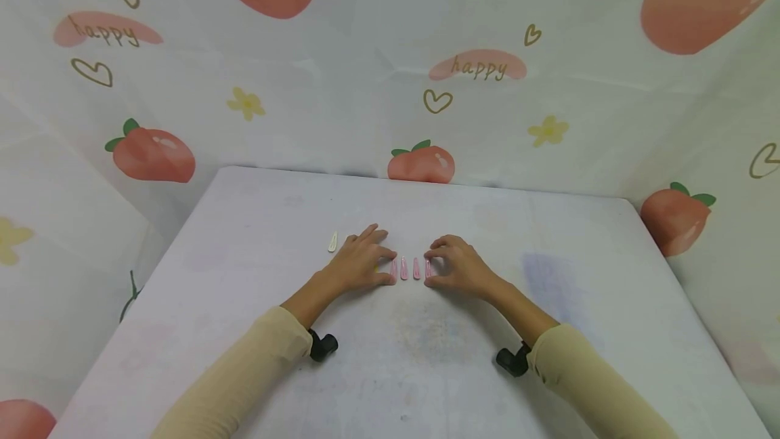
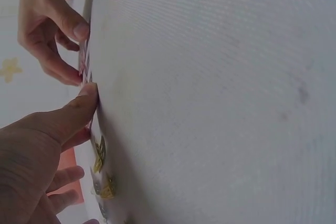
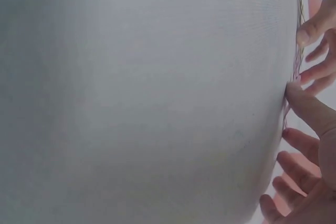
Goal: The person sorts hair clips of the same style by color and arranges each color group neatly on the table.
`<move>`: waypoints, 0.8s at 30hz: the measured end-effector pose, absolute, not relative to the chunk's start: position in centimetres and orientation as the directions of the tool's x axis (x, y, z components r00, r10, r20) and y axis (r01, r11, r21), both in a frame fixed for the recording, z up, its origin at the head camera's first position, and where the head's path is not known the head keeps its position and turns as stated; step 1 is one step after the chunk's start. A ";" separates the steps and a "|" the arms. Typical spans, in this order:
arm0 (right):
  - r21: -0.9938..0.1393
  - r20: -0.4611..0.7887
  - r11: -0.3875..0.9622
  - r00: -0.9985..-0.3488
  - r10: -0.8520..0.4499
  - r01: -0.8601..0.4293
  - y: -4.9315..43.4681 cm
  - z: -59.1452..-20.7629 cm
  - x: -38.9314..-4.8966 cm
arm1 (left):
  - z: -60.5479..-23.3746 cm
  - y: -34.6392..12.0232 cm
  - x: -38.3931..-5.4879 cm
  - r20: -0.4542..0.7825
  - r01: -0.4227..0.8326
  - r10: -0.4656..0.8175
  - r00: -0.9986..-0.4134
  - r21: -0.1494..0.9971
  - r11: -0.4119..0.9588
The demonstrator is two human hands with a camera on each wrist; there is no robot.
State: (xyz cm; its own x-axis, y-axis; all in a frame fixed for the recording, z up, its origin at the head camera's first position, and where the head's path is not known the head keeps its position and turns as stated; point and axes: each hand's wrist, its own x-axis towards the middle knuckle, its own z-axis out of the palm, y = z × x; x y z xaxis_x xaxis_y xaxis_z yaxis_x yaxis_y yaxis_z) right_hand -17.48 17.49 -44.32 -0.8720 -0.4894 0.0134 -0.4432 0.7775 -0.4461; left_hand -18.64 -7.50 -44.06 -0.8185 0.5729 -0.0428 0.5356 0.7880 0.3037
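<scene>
Several pink snap hair clips stand side by side in a short row on the table in the head view. My left hand (image 1: 358, 264) pinches the leftmost pink hair clip (image 1: 394, 269) end to end between thumb and index finger, its other fingers spread. At the row's other end, my right hand (image 1: 464, 268) holds the rightmost pink hair clip (image 1: 428, 268) the same way. Two pink clips, a left one (image 1: 404, 268) and a right one (image 1: 416, 268), lie between the hands untouched. Both wrist views see the row nearly edge-on, partly hidden by fingers.
A white hair clip (image 1: 332, 242) lies beyond the left wrist. Yellow clips (image 2: 100, 153) lie beside the left hand, mostly hidden by it in the head view. The white-covered table (image 1: 414, 371) meets a patterned cloth backdrop (image 1: 353, 87) at its far edge.
</scene>
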 end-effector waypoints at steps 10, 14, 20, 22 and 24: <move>-0.471 0.005 0.782 -0.888 -0.460 -0.408 17.5 -44.7 -17.7 | -44.0 -7.4 -18.7 -0.024 0.545 0.577 -0.816 0.301 0.783; -0.474 0.014 0.778 -0.887 -0.461 -0.412 17.6 -44.6 -17.6 | -44.0 -7.4 -18.7 -0.031 0.544 0.579 -0.815 0.301 0.783; -0.476 -0.004 0.778 -0.884 -0.468 -0.410 17.8 -44.6 -17.5 | -43.9 -7.4 -18.9 -0.046 0.557 0.597 -0.801 0.307 0.772; -0.478 -0.017 0.778 -0.881 -0.472 -0.408 18.0 -44.5 -17.6 | -43.9 -7.5 -19.0 -0.053 0.559 0.601 -0.798 0.310 0.769; -0.482 -0.022 0.776 -0.880 -0.475 -0.407 18.3 -44.3 -17.6 | -43.9 -7.5 -19.1 -0.062 0.558 0.603 -0.795 0.315 0.768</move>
